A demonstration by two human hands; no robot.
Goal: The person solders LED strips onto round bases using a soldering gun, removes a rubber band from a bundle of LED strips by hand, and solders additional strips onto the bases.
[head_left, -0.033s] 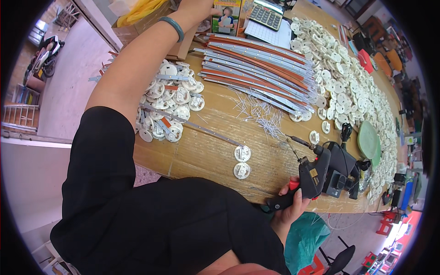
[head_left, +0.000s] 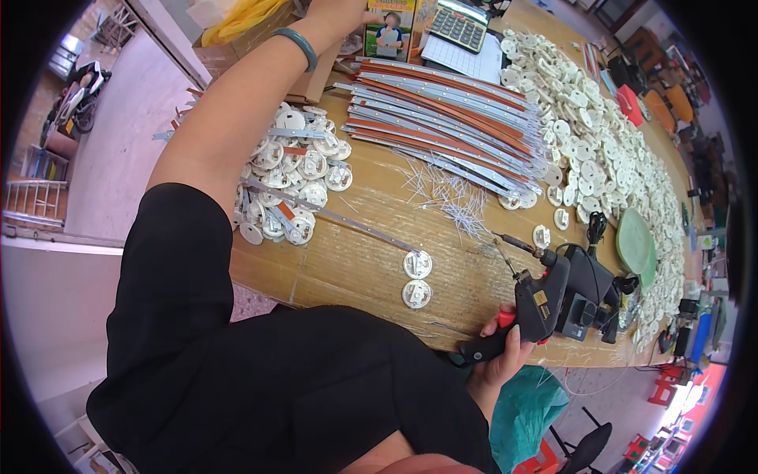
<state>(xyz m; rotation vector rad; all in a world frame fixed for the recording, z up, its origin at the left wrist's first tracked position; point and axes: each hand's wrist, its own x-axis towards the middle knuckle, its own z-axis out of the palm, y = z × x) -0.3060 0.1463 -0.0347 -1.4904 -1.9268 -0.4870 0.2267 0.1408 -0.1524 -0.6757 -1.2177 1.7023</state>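
Note:
My right hand (head_left: 505, 357) is wrapped round the handle of a black soldering gun (head_left: 540, 304) with a red trigger. Its thin tip points up and left over the cardboard-covered table. Left of the gun lie two white round discs, one upper disc (head_left: 418, 265) and one lower disc (head_left: 416, 294), touching or nearly so. A narrow LED strip (head_left: 347, 220) runs from the upper disc to a pile of discs with strips (head_left: 304, 170). My left arm stretches to the far side; the left hand (head_left: 339, 14) is cut off by the top edge beside a small picture box (head_left: 390, 33), its fingers mostly hidden.
Grey and orange strips (head_left: 450, 118) lie bundled mid-table, with loose white wires (head_left: 450, 197) before them. A large heap of white discs (head_left: 608, 150) fills the right side. Also there are a green dish (head_left: 634, 242), a calculator (head_left: 458, 31) and a cardboard box (head_left: 237, 51).

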